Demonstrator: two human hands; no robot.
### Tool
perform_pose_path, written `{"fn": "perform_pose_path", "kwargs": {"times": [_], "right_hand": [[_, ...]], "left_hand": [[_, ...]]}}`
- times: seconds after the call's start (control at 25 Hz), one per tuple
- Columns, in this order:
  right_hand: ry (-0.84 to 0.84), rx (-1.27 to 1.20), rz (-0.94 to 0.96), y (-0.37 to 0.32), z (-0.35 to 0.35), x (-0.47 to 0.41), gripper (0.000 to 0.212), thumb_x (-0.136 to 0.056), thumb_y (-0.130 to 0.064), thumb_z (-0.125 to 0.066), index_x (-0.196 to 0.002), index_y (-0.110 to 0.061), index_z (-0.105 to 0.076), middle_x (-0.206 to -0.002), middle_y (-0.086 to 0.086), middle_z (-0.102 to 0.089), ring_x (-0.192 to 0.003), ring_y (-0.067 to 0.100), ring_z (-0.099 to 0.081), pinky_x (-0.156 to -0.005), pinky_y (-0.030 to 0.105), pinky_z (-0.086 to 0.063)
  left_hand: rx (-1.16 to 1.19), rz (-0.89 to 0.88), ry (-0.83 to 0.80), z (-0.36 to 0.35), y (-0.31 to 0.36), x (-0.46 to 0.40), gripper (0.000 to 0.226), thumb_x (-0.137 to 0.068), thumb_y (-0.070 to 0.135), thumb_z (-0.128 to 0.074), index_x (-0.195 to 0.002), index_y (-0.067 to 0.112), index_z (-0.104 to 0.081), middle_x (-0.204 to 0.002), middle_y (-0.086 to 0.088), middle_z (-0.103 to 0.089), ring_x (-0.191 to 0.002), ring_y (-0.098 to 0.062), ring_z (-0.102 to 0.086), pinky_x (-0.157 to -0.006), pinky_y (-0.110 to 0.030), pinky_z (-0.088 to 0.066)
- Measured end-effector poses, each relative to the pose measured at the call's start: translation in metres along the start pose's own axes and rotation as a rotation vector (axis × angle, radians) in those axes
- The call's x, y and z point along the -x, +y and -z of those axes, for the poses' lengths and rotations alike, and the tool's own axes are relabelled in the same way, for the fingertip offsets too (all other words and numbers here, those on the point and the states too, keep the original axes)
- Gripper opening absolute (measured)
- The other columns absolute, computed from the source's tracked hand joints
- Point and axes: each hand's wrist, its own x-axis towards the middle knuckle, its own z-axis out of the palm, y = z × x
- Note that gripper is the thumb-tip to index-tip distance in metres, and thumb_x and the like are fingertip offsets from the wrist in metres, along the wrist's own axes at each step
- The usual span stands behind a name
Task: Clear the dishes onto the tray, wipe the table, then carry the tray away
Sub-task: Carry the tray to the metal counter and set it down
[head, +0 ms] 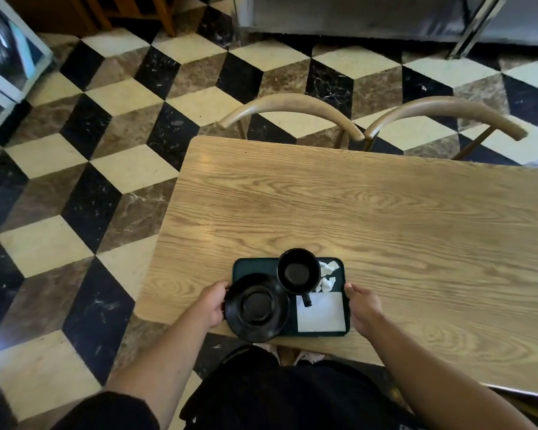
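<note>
A dark green tray (252, 266) sits near the front left corner of the wooden table (385, 218). On it are a black saucer (257, 307), a black cup (298, 270) with its handle pointing toward me, a flat white napkin (322, 313) and a crumpled white tissue (328, 273). My left hand (212, 304) grips the tray's left edge beside the saucer. My right hand (362, 304) holds the tray's right edge, thumb on the rim.
Two wooden chairs (292, 108) (448, 111) are pushed in at the table's far side. Checkered tile floor (106, 181) spreads to the left and behind. A white cabinet (3, 66) stands far left, a metal counter (370, 17) at the back.
</note>
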Motion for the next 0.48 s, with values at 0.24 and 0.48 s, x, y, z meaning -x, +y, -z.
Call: {"fn": "perform_pose_path", "kwargs": {"times": [0.24,0.48], "right_hand": [[-0.122,0.084,-0.004,0.007,-0.018,0.016,0.025,-0.106,-0.007,-0.050,-0.100,0.005,-0.071,-0.098,0.019,-0.074,-0.083,0.033,-0.070,-0.064,0.038,-0.058],[-0.179,0.251,0.007,0.015,-0.052,0.036,0.021,-0.106,-0.011,-0.053,-0.103,-0.001,-0.071,-0.100,0.017,-0.075,-0.079,0.030,-0.072,-0.055,0.033,-0.056]], "left_hand": [[0.097,0.051,0.087,0.041,-0.033,0.023,0.023,-0.100,0.019,-0.050,-0.082,0.008,-0.059,-0.074,-0.014,-0.062,-0.067,-0.029,-0.061,-0.060,-0.034,-0.052],[0.223,0.094,0.086,0.089,-0.066,0.045,0.031,-0.102,0.018,-0.047,-0.074,0.008,-0.056,-0.055,-0.012,-0.063,-0.067,-0.028,-0.055,-0.058,-0.034,-0.049]]}}
